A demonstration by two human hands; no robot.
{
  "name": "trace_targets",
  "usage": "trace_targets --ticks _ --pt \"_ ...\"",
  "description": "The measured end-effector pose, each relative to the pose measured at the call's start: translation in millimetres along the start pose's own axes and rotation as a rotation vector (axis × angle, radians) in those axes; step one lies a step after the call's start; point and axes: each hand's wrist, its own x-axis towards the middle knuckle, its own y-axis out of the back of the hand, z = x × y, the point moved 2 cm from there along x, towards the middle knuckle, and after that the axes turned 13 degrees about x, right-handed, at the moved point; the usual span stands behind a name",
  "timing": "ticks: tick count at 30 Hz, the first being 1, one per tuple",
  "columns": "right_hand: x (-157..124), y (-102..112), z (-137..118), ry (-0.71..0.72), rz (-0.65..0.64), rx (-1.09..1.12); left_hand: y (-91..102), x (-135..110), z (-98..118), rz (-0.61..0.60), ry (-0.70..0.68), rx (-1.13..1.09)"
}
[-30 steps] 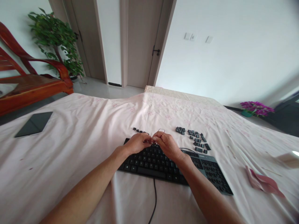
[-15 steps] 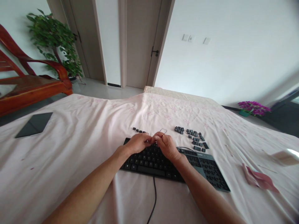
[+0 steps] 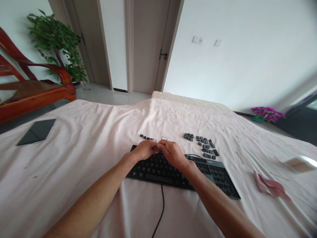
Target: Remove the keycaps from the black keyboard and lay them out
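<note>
A black keyboard [image 3: 158, 178] lies on the cloth, its right-hand sections bare of keycaps. Over its upper rows my left hand [image 3: 145, 149] is closed in a pinch; what its fingertips hold is hidden. My right hand [image 3: 173, 154] meets it there, fingers curled closed around a thin wire keycap puller, whose wire loop [image 3: 163, 137] sticks up beyond the knuckles. The fingertips of both hands touch or nearly touch. Behind the keyboard, to the right, lie several loose keycaps [image 3: 206, 155]. A short row of small keycaps [image 3: 145, 137] sits behind my left hand.
A pink patterned cloth [image 3: 86, 158] covers the surface in wrinkles. A dark tablet [image 3: 37, 131] lies at left. On the right are a pink cloth strip [image 3: 272, 186], thin sticks [image 3: 279, 176] and a pale box [image 3: 300, 163]. The keyboard's cable [image 3: 162, 206] runs toward me.
My right hand and the wire keycap puller have shifted left, closer to my left hand. The whole view has moved slightly. Both hands stay closed above the keyboard's upper rows.
</note>
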Motion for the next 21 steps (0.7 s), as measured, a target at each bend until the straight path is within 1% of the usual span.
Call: trace_targets --ticks 3,5,9,12,15,19,21 --pt "-1 -2 0 0.048 -0.035 -0.012 1.6 -1 1 0.011 0.006 0.003" --pt "-1 -4 2 0.036 -0.017 0.017 2.4 -1 2 0.02 0.023 0.006" --pt "-5 -7 12 -0.029 0.141 0.111 0.6 -1 3 0.009 0.001 0.031" --pt "-13 -8 17 0.001 0.252 0.193 -1.7 -2 5 0.039 0.003 0.077" --pt "-19 -9 17 0.043 0.313 0.242 -2.5 -3 7 0.08 0.015 0.101" --pt "-22 -6 16 0.056 0.399 0.252 -1.1 -6 10 0.095 -0.022 0.071" --pt "-22 -6 14 0.118 0.38 0.243 0.2 -6 11 0.108 -0.015 0.049"
